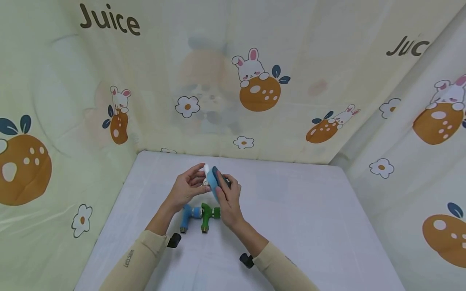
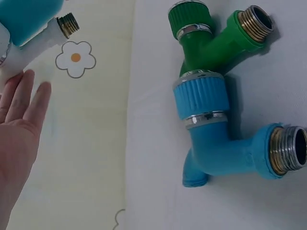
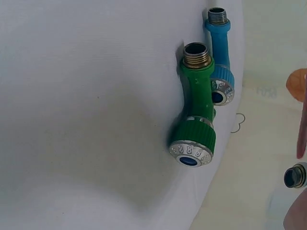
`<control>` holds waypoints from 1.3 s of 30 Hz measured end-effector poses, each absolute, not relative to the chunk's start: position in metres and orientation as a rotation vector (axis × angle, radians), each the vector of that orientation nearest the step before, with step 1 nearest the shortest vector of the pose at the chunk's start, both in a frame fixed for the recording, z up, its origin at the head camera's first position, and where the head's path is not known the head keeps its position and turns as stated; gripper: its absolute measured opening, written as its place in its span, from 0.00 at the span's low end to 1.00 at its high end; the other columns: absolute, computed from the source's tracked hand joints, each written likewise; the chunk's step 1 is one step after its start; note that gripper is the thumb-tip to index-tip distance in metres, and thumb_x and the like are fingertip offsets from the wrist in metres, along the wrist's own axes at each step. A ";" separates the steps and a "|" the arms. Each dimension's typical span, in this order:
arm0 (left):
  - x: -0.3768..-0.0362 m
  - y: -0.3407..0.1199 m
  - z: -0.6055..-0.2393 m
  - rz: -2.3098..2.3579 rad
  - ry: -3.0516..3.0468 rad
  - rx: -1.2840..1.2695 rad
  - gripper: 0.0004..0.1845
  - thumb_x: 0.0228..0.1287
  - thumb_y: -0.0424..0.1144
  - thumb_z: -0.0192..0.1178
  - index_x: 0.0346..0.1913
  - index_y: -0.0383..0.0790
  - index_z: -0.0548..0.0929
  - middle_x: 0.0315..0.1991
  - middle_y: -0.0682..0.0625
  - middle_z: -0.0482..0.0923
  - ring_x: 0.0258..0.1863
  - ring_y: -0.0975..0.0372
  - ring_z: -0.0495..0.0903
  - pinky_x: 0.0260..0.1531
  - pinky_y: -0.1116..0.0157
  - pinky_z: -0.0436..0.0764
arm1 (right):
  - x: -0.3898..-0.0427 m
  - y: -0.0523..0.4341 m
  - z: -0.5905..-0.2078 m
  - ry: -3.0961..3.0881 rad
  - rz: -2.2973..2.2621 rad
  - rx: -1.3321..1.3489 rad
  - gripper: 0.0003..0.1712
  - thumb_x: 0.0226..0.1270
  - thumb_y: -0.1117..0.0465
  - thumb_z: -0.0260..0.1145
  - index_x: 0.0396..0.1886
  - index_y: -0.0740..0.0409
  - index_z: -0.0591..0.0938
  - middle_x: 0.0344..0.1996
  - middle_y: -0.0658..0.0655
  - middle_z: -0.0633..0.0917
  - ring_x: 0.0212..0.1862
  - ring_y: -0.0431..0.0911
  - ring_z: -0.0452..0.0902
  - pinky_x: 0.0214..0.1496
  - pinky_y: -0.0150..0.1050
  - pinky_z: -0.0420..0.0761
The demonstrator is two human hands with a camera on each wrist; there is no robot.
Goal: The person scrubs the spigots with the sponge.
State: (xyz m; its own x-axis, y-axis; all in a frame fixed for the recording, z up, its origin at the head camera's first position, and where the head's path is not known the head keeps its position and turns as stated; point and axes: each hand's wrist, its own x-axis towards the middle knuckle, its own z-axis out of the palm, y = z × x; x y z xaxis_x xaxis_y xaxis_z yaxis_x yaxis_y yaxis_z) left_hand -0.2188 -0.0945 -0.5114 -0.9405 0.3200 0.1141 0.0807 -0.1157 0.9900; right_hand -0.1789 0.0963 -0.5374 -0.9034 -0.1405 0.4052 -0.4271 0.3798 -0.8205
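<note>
Both hands hold one tap [image 1: 211,177] up above the white table [image 1: 309,226]. It has a white body with a brass threaded end [image 2: 68,24] and a blue knob [image 2: 29,17]. My left hand [image 1: 189,186] grips the white body, and my right hand [image 1: 228,198] curls round the blue knob. In the right wrist view only the held tap's threaded end [image 3: 295,176] and a fingertip [image 3: 302,127] show. On the table below the hands lie a blue tap [image 1: 187,216] and a green tap [image 1: 208,214], touching side by side [image 2: 211,139] [image 2: 211,43].
Cream cloth with rabbit and orange prints [image 1: 255,85] walls the table on the left, back and right. The white tabletop stretches out to the right of the two lying taps. A black strap mount sits at each wrist [image 1: 174,240] [image 1: 246,260].
</note>
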 end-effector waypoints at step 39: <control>-0.211 -0.076 -0.498 1.977 2.304 0.627 0.49 0.52 0.34 0.81 0.77 0.50 0.68 0.61 0.41 0.78 0.65 0.47 0.78 0.55 0.55 0.85 | -0.195 0.092 -0.537 -2.637 1.445 0.069 0.33 0.87 0.40 0.33 0.83 0.41 0.62 0.70 0.67 0.64 0.65 0.60 0.57 0.63 0.58 0.61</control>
State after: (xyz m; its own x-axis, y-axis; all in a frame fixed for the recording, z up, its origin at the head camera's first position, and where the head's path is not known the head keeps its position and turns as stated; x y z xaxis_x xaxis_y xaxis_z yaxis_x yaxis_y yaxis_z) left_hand -0.2112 -0.0758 -0.4977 -0.9173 0.3273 0.2269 0.2740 0.1052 0.9560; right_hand -0.1945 0.0919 -0.5370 -0.9900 0.0242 0.1388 -0.1040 0.5393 -0.8357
